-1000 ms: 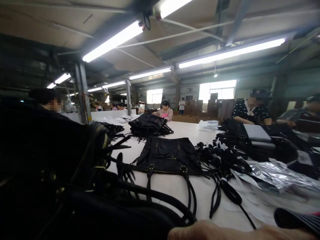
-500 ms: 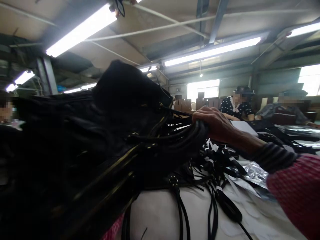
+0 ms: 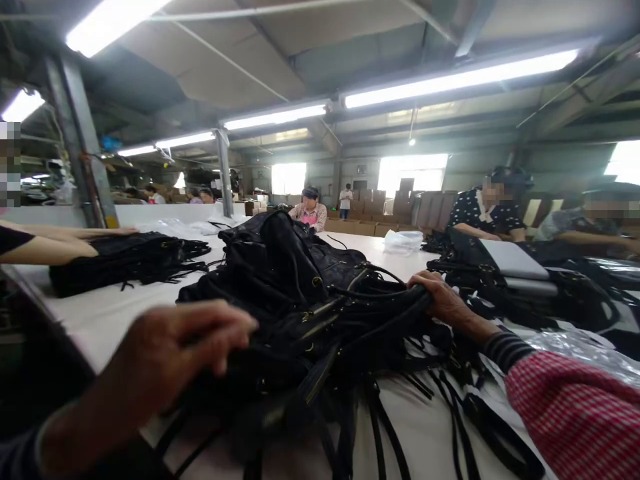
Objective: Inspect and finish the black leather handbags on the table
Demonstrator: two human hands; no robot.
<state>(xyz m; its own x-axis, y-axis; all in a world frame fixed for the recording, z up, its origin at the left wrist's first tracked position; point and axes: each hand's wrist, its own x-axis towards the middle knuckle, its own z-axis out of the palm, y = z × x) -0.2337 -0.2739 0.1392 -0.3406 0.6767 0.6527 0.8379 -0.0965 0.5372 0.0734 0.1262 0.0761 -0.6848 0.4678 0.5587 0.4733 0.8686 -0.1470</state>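
Note:
A heap of black handbags (image 3: 295, 273) with gold zippers and rings lies on the white table before me. My right hand (image 3: 440, 297) is closed around a bundle of their black handles (image 3: 395, 312) at the heap's right side. At the near left, my left hand (image 3: 185, 343) hovers beside the bags, slightly blurred. Its fingers point right with the thumb apart, and nothing shows in them. Loose straps (image 3: 385, 427) hang from the heap onto the tabletop.
At left, a co-worker's arm (image 3: 50, 245) reaches to another pile of black bags (image 3: 145, 257). Two people sit at the right behind more bags and grey-white sheets (image 3: 513, 259). Clear plastic (image 3: 575, 343) lies near my right sleeve. The white table (image 3: 115, 320) stretches away.
The bags, raised high in front of me before, now lie lower on the table. My left hand has come into view, apart from them. The right hand still grips the handles.

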